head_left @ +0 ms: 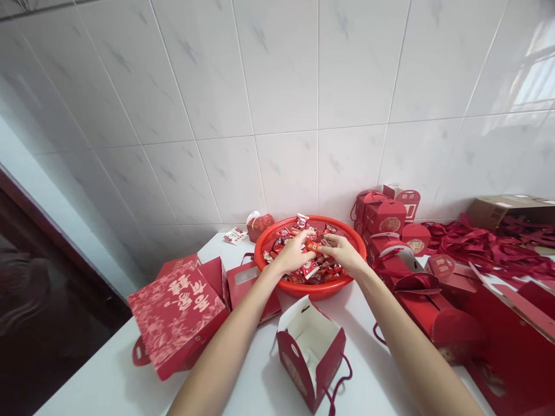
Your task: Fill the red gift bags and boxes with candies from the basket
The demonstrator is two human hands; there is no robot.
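A round red plastic basket [323,293] full of small wrapped candies [332,271] stands against the wall. Both of my hands reach into it. My left hand [293,254] has its fingers curled, with thumb and index at the left end of an orange-red wrapped candy [313,247]. My right hand [344,253] pinches that candy's right end with its fingertips. Below the basket, between my forearms, sits an open red gift box [310,355] with a white inside and a dark red cord handle. Its bottom is partly in shadow.
A large red printed box [180,315] and a flatter red box [243,283] lie at the left. Several red gift boxes [385,216] crowd the right side. Dark red ribbons [477,245] and a cardboard box [498,211] are farther right. A tiled wall [286,167] borders the white table [108,370].
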